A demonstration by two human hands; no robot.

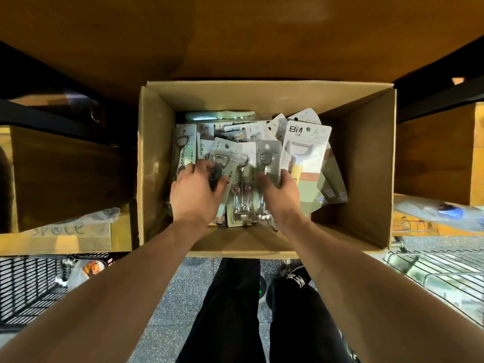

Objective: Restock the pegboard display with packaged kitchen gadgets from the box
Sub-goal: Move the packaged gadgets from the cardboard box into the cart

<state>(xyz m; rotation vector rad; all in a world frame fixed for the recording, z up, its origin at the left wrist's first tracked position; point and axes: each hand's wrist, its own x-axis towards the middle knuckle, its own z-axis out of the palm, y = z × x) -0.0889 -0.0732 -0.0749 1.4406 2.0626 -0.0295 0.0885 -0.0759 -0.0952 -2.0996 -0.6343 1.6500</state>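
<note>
At the bottom of the frame my legs in black trousers (230,310) stand on a grey speckled floor (170,297). A black wire basket (28,284) is at the lower left and a pale wire rack (445,273) at the lower right.

Both my forearms reach up into the open cardboard box (366,153) in the middle of the frame. My left hand (195,192) grips an opener package (222,153), the thumb lying over its dark handle. My right hand (282,195) holds a grey package (267,153) between thumb and fingers. Just right of it a peeler package (306,150) lies on top of the heap, which fills the left part of the box.

Wooden shelves (65,242) stand at both sides of the box. Behind it, a brown board (235,35) fills the top of the frame in dim yellow light.
</note>
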